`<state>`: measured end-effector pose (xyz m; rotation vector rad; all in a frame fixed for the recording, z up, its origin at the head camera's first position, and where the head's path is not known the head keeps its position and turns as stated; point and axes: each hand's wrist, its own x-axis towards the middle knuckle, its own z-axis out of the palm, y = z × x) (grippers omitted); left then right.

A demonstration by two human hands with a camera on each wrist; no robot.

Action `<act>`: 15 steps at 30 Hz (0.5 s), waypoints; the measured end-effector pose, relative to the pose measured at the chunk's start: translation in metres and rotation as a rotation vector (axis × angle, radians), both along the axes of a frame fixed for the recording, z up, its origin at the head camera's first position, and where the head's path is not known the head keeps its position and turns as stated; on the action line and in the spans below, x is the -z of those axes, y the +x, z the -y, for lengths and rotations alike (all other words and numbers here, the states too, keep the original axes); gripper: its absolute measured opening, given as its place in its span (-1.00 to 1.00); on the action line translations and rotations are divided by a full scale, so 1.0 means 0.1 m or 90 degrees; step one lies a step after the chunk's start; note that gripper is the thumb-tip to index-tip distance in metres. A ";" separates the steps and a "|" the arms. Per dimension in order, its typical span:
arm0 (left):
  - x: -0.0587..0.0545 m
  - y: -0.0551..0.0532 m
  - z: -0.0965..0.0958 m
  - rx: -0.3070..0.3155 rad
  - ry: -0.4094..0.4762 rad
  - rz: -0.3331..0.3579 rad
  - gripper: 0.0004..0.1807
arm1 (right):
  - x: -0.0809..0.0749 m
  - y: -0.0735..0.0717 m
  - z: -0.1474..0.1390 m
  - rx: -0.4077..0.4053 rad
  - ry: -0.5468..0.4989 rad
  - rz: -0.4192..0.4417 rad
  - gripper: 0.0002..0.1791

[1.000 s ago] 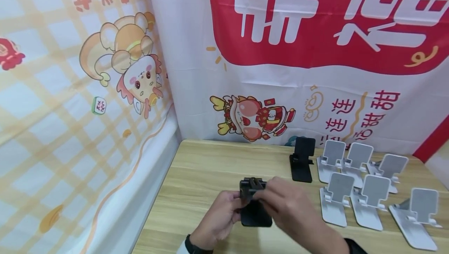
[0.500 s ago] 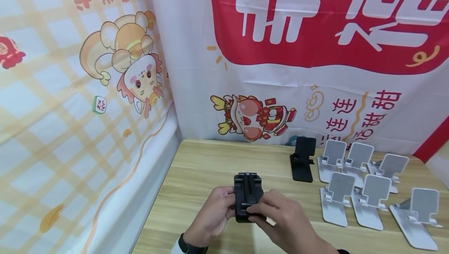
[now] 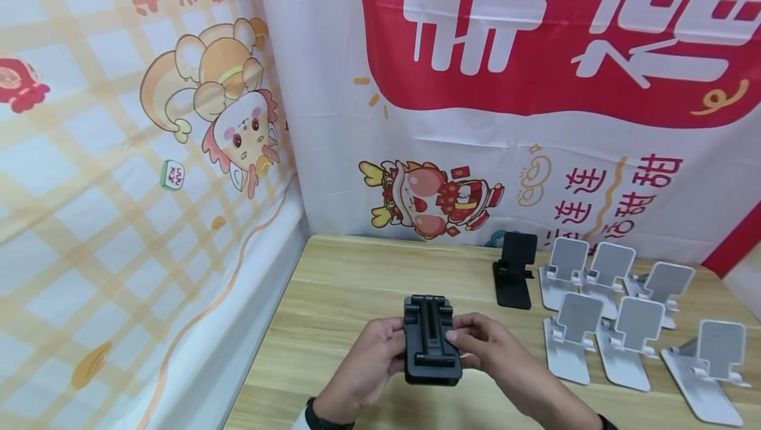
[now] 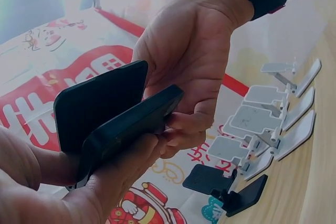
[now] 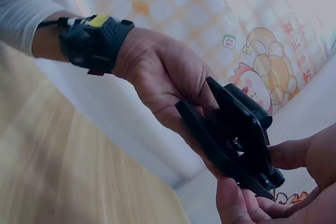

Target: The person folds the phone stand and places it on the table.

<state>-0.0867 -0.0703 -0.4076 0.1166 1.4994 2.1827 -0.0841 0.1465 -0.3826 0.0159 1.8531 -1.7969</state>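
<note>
A black folding phone stand [image 3: 432, 372] is held up in front of me over the table, its hinge arm and crossbars facing up in the head view. My left hand [image 3: 370, 356] grips its left edge. From the right, my right hand [image 3: 498, 352] pinches the other edge, thumb on the upper face. In the left wrist view the two plates of the stand [image 4: 123, 124] lie apart in a narrow V, with fingers of both hands around them. The right wrist view also shows a gap between the plates of the stand [image 5: 231, 140].
Another black phone stand [image 3: 514, 270] stands unfolded at the back of the wooden table [image 3: 333, 285]. Several white phone stands [image 3: 578, 318] are set up in rows on the right. Printed cloths hang behind [image 3: 333, 119] and along the left.
The right hand has gone from working over the stand's face, then its lower end, to holding its right edge. Its upper part has been folded down along the base.
</note>
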 end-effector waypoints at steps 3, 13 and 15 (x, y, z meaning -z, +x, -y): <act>0.01 -0.01 0.00 0.009 -0.008 0.003 -0.53 | 0.02 -0.02 -0.03 -0.004 -0.017 0.011 -0.25; 0.07 -0.02 0.13 0.099 0.057 0.003 -0.54 | 0.05 0.00 -0.02 -0.023 -0.050 0.026 -0.30; 0.06 -0.03 0.17 0.114 0.093 0.010 -0.53 | 0.05 -0.01 -0.03 -0.027 -0.054 0.026 -0.31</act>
